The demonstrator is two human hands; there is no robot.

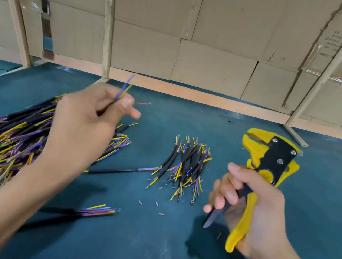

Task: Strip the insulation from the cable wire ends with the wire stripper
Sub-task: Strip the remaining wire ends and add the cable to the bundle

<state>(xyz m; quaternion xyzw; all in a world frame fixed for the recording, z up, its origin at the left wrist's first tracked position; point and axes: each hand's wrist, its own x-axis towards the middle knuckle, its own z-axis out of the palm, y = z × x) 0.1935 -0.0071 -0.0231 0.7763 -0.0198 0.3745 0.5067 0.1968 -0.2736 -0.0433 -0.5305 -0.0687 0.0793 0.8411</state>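
Wire stripper (263,179), yellow with a black middle plate, is held upright in the right hand (249,209) above the dark teal tabletop (146,248). The fingers (226,194) of that hand curl round its yellow handles, and its yellow head points up and away from the person, jaws slightly parted with nothing between them.

Left of the stripper, near the person, a single black cable (85,210) lies on the tabletop with its coloured wire ends fanned out. A few tiny bits of cut insulation (157,204) are scattered between it and the stripper.

Further from the person, just left of the stripper's head, sits a small heap of short black cables (186,167) with yellow, blue and reddish wire ends. One long thin cable (118,170) stretches from this heap toward the left.

Well left of the stripper, a large pile of cables (6,143) covers the tabletop's edge. The left hand (87,125) is raised over this pile, blurred, pinching one cable (125,88) between thumb and curled fingers; its blue and yellow wire ends stick upward.

Beyond everything stands a wall of flattened cardboard (201,44) on wooden strips.
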